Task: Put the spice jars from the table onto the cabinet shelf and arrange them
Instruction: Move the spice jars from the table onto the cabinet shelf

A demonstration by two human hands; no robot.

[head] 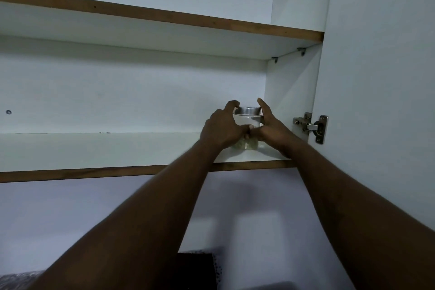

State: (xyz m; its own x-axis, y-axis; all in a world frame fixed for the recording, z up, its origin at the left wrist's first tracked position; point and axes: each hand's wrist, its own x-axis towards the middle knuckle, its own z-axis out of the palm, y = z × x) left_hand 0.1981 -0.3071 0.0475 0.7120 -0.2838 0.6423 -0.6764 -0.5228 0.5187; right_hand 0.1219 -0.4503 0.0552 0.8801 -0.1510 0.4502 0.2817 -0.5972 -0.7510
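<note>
Spice jar (pixel 245 122) midsection behind left hand (pixel 221 130) and right hand (pixel 274 128).

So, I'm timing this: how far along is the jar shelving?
Done: nothing else stands on the shelf yet. In hand: one spice jar, at the shelf's right end, held between left hand and right hand. Left: releasing it, then fetching any jars not in view.
</note>
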